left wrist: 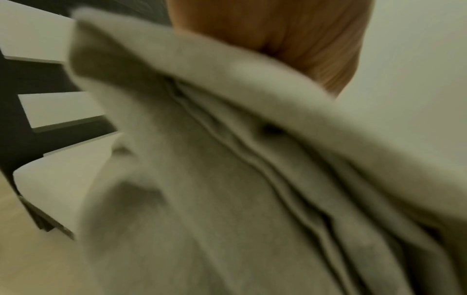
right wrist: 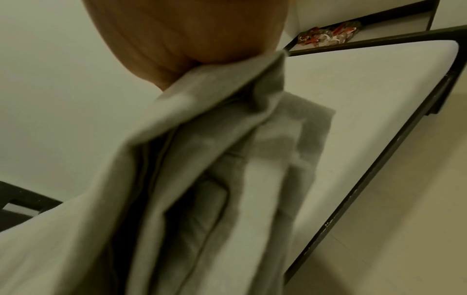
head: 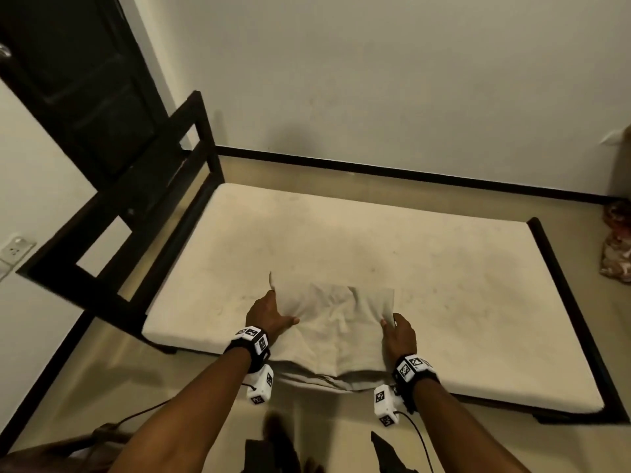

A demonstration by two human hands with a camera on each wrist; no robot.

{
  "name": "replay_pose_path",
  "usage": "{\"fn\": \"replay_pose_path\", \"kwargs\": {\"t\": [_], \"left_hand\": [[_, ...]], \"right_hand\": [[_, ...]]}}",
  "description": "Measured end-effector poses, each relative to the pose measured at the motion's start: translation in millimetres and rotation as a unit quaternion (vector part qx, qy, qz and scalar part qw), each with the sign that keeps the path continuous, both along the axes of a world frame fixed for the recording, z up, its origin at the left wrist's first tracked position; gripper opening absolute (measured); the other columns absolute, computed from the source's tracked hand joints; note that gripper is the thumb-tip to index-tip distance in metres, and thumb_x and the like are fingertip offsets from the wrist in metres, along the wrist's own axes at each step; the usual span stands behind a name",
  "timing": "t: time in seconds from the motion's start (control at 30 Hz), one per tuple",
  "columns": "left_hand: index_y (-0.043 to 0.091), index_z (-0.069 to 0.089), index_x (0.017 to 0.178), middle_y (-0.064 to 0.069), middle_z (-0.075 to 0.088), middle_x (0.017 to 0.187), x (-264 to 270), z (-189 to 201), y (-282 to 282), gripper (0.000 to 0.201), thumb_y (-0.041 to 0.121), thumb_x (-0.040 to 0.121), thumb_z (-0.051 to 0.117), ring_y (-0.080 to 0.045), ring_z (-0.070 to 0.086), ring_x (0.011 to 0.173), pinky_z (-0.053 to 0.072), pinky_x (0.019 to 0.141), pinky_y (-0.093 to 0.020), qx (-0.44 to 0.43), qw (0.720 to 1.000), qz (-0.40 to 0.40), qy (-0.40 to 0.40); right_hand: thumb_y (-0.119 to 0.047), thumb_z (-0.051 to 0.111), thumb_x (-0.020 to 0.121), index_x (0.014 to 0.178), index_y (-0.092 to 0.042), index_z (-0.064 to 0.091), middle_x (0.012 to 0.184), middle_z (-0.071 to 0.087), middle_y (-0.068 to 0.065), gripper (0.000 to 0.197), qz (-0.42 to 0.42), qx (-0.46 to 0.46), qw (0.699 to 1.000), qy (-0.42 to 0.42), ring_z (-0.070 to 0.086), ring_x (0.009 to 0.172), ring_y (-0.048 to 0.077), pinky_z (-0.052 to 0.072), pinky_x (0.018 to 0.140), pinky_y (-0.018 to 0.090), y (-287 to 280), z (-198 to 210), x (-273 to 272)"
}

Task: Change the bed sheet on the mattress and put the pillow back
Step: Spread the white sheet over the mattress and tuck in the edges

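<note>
A folded beige bed sheet hangs over the near edge of the bare cream mattress, which lies in a black bed frame. My left hand grips the sheet's left edge, thumb on top. At the right edge my right hand pinches the cloth. Both wrist views show the sheet's layered folds hanging from each palm; the fingers are hidden behind the cloth.
A black headboard rises at the bed's left end beside a dark door. A patterned red bundle lies on the floor at the right, by the wall. Beige floor runs along the near side of the bed.
</note>
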State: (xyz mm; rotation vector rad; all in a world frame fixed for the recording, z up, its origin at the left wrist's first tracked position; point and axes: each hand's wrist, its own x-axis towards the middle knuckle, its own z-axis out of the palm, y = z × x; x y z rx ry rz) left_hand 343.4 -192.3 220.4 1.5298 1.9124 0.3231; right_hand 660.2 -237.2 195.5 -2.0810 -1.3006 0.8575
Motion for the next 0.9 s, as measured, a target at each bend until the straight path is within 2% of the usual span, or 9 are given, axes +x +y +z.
{"fn": "replay_pose_path", "kwargs": {"t": [0.1, 0.27, 0.4, 0.47, 0.53, 0.63, 0.7, 0.83, 0.9], "left_hand": [[0.009, 0.052, 0.127, -0.013, 0.069, 0.116, 21, -20, 33, 0.085, 0.056, 0.065, 0.086, -0.034, 0.065, 0.105, 0.055, 0.082, -0.041, -0.015, 1.0, -0.02, 0.015], [0.007, 0.048, 0.133, -0.016, 0.067, 0.121, 42, -68, 94, 0.092, 0.057, 0.065, 0.087, -0.036, 0.065, 0.108, 0.055, 0.083, -0.042, -0.05, 0.998, -0.025, 0.018], [0.007, 0.049, 0.126, -0.017, 0.066, 0.121, 56, -108, 129, 0.08, 0.054, 0.071, 0.085, -0.037, 0.064, 0.108, 0.053, 0.079, -0.039, -0.105, 0.993, -0.04, 0.02], [0.007, 0.048, 0.124, -0.018, 0.065, 0.122, 64, -130, 138, 0.076, 0.052, 0.074, 0.083, -0.037, 0.063, 0.109, 0.051, 0.079, -0.038, -0.134, 0.99, -0.043, 0.015], [0.005, 0.047, 0.125, -0.02, 0.063, 0.124, 73, -151, 145, 0.075, 0.051, 0.076, 0.082, -0.038, 0.061, 0.111, 0.049, 0.081, -0.039, -0.153, 0.986, -0.056, 0.016], [0.002, 0.042, 0.136, -0.021, 0.062, 0.128, 82, -188, 148, 0.086, 0.052, 0.078, 0.081, -0.039, 0.061, 0.114, 0.049, 0.085, -0.04, -0.173, 0.984, -0.039, 0.003], [0.001, 0.04, 0.14, -0.022, 0.062, 0.129, 87, -215, 151, 0.091, 0.054, 0.077, 0.081, -0.039, 0.061, 0.114, 0.052, 0.086, -0.041, -0.177, 0.984, -0.025, -0.009], [0.002, 0.046, 0.123, -0.023, 0.065, 0.119, 94, -260, 160, 0.077, 0.053, 0.077, 0.082, -0.041, 0.064, 0.104, 0.052, 0.076, -0.042, -0.154, 0.988, 0.021, -0.016], [0.003, 0.046, 0.118, -0.021, 0.065, 0.115, 101, -285, 163, 0.071, 0.051, 0.078, 0.081, -0.039, 0.064, 0.099, 0.052, 0.073, -0.041, -0.135, 0.99, 0.031, -0.025]], "right_hand": [[-0.04, 0.049, 0.091, 0.114, -0.002, 0.064, 0.109, 0.069, 0.02, 0.046, -0.03, -0.007, 1.0, 0.005, 0.062, 0.103, 0.041, 0.043, 0.077, 0.037, 20, -15, 12], [-0.037, 0.05, 0.093, 0.115, -0.005, 0.064, 0.112, 0.069, 0.019, 0.042, -0.071, -0.049, 0.996, 0.007, 0.062, 0.105, 0.041, 0.046, 0.081, 0.039, 68, -51, 25], [-0.038, 0.048, 0.093, 0.121, -0.002, 0.062, 0.119, 0.068, 0.021, 0.048, -0.088, -0.084, 0.993, -0.008, 0.061, 0.111, 0.042, 0.047, 0.087, 0.04, 100, -81, 40], [-0.029, 0.052, 0.099, 0.123, -0.001, 0.062, 0.121, 0.067, 0.023, 0.039, -0.1, -0.112, 0.988, -0.021, 0.06, 0.112, 0.043, 0.046, 0.088, 0.04, 113, -95, 48], [-0.02, 0.054, 0.1, 0.12, -0.001, 0.063, 0.118, 0.067, 0.023, 0.029, -0.107, -0.127, 0.986, -0.015, 0.061, 0.109, 0.043, 0.045, 0.084, 0.039, 124, -111, 54], [-0.031, 0.05, 0.093, 0.11, -0.003, 0.066, 0.102, 0.071, 0.019, 0.037, -0.138, -0.134, 0.981, 0.02, 0.064, 0.095, 0.04, 0.045, 0.074, 0.035, 134, -135, 61], [-0.037, 0.048, 0.088, 0.111, -0.004, 0.067, 0.101, 0.072, 0.015, 0.044, -0.167, -0.135, 0.976, 0.039, 0.065, 0.095, 0.037, 0.05, 0.078, 0.037, 140, -161, 70], [-0.025, 0.054, 0.096, 0.11, -0.009, 0.069, 0.096, 0.072, 0.005, 0.026, -0.178, -0.135, 0.973, 0.059, 0.066, 0.089, 0.027, 0.051, 0.078, 0.035, 150, -205, 89], [-0.029, 0.053, 0.094, 0.112, -0.011, 0.068, 0.095, 0.073, 0.007, 0.03, -0.183, -0.115, 0.975, 0.06, 0.066, 0.084, 0.024, 0.053, 0.074, 0.036, 156, -233, 101]]}}
